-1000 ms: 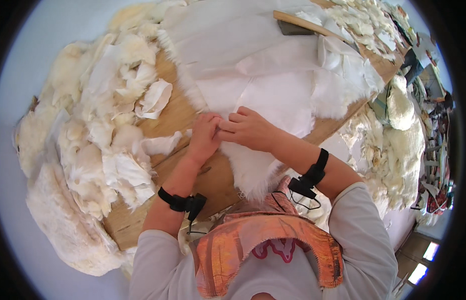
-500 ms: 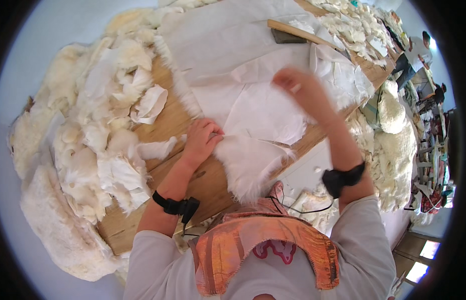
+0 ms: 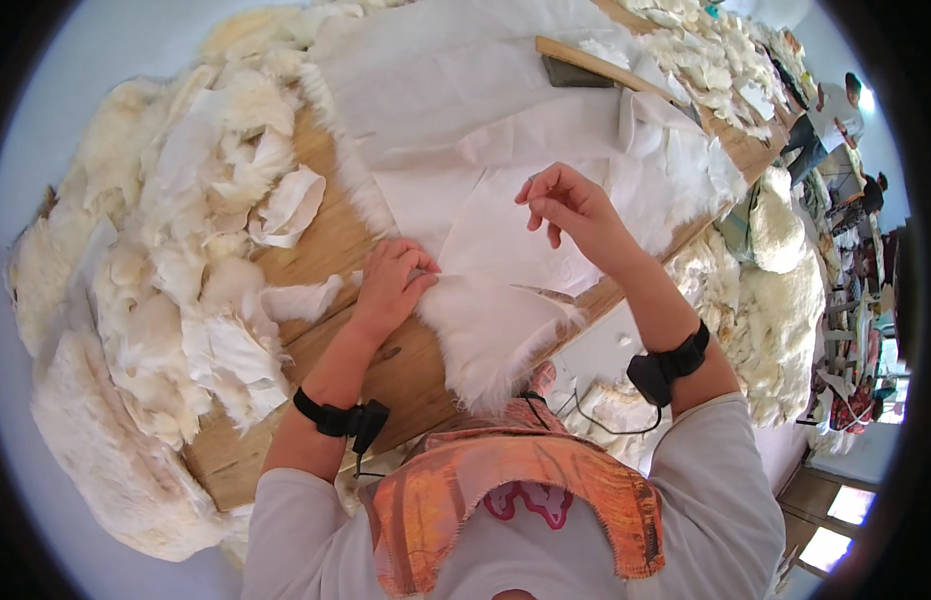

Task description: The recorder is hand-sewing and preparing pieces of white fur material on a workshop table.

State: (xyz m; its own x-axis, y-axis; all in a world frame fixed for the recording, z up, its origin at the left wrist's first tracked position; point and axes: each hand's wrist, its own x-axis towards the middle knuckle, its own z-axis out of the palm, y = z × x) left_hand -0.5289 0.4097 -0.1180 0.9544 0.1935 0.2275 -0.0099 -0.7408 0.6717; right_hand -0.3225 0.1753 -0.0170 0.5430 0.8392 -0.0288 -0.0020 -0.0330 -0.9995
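Note:
A white furred hide (image 3: 405,80) lies skin side up on the wooden table (image 3: 300,250), with a narrower piece (image 3: 485,340) at its near end and a slit at that piece's right. My left hand (image 3: 390,285) rests at the piece's upper-left edge, fingers curled onto it and gripping it. My right hand (image 3: 570,215) is raised over the middle of the hide, thumb and forefinger pinched, other fingers loosely bent. Whatever is at those fingertips is too small to make out.
Piles of cream fleece scraps (image 3: 135,330) cover the left side; more lie far right (image 3: 775,330). A wooden-handled tool with a dark block (image 3: 585,70) rests on the hide's far part. Another person (image 3: 835,115) stands farther back at the right.
My right hand has left my left hand and moved up and rightward over the hide. My left hand has shifted slightly down-left. A dark slit now shows in the near piece.

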